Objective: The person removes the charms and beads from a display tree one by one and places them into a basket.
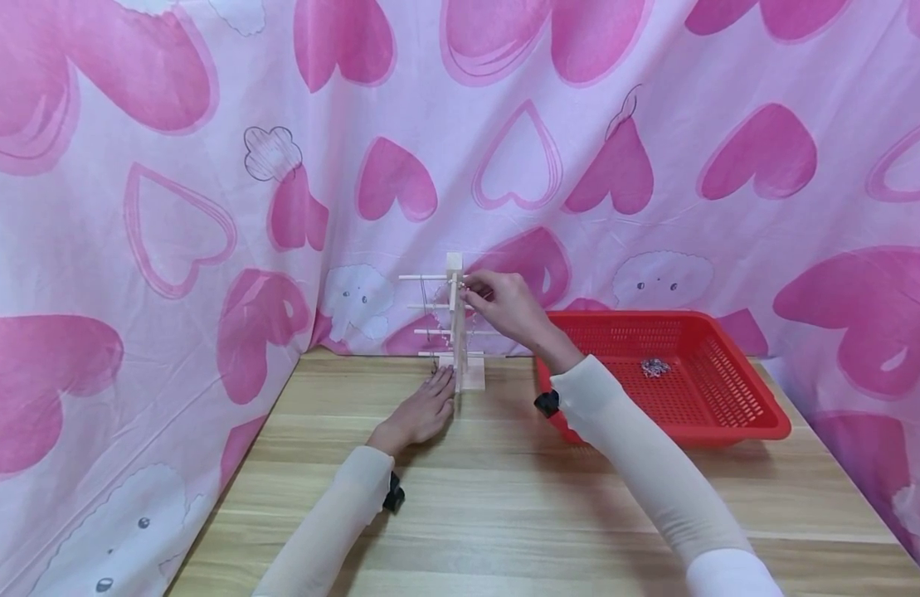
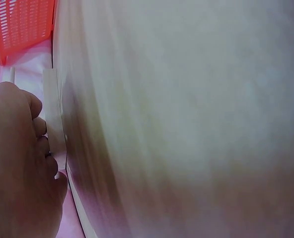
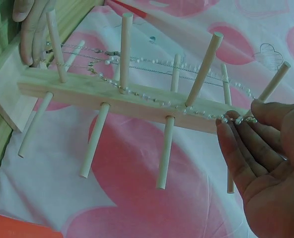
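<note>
A pale wooden stand (image 1: 460, 336) with several rows of pegs stands upright at the back of the table. My right hand (image 1: 510, 307) is at its top, where thumb and fingers pinch a beaded necklace (image 3: 162, 103) beside an upper peg. From there the strand runs along the post in the right wrist view. Thin chains (image 3: 75, 65) also hang on the pegs. Low down, my left hand (image 1: 422, 412) rests its extended fingers against the stand's base (image 1: 472, 375); the left wrist view shows these fingers (image 2: 39, 126) along the base's edge.
To the right of the stand is a red perforated plastic basket (image 1: 766, 419), with a small heap of silvery jewellery (image 1: 654, 367) inside. Pink heart-patterned cloth (image 1: 400, 83) hangs behind and on both sides of the wood-grain table (image 1: 489, 522).
</note>
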Demonstrator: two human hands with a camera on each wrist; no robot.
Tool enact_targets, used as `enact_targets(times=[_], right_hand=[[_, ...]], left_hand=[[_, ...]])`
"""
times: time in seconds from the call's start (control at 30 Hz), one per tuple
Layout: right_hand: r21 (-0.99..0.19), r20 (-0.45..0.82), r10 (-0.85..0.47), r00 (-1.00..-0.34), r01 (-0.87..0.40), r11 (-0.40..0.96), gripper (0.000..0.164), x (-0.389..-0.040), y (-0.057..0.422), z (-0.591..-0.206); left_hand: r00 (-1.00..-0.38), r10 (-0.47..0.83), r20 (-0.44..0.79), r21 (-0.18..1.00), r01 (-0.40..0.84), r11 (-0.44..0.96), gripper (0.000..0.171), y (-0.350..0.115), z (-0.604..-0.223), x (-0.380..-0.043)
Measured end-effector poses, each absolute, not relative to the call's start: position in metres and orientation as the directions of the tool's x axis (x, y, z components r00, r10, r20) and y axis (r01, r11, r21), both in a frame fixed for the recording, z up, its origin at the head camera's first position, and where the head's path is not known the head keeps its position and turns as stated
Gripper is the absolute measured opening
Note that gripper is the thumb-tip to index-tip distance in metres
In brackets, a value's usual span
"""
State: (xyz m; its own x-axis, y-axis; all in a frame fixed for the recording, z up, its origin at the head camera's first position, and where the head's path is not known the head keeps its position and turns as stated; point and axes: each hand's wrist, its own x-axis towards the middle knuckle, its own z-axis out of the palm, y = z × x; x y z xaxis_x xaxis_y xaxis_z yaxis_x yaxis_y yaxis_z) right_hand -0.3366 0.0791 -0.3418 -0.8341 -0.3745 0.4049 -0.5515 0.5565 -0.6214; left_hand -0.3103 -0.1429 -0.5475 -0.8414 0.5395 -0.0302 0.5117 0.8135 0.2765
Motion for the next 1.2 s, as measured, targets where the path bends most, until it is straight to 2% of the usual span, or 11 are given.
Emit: enact_targets(times=[0.37,1.2], right_hand=[[-0.605,0.446,-0.341,-0.828,-0.560,0.566,0.021,-0.3338,0.0797,-0.3418],[-0.606,0.473,-0.313,-0.824,-0.562,0.563,0.024,-0.3333,0.0787,-0.3446]], left_hand=[[-0.845,0.531,-0.052,0.256,0.503,0.825,0.061,-0.1427,-0.5502,-0.3111],[-0.844,0.534,-0.053,0.272,0.503,0.821,0.062,-0.1431,-0.5484,-0.3105]])
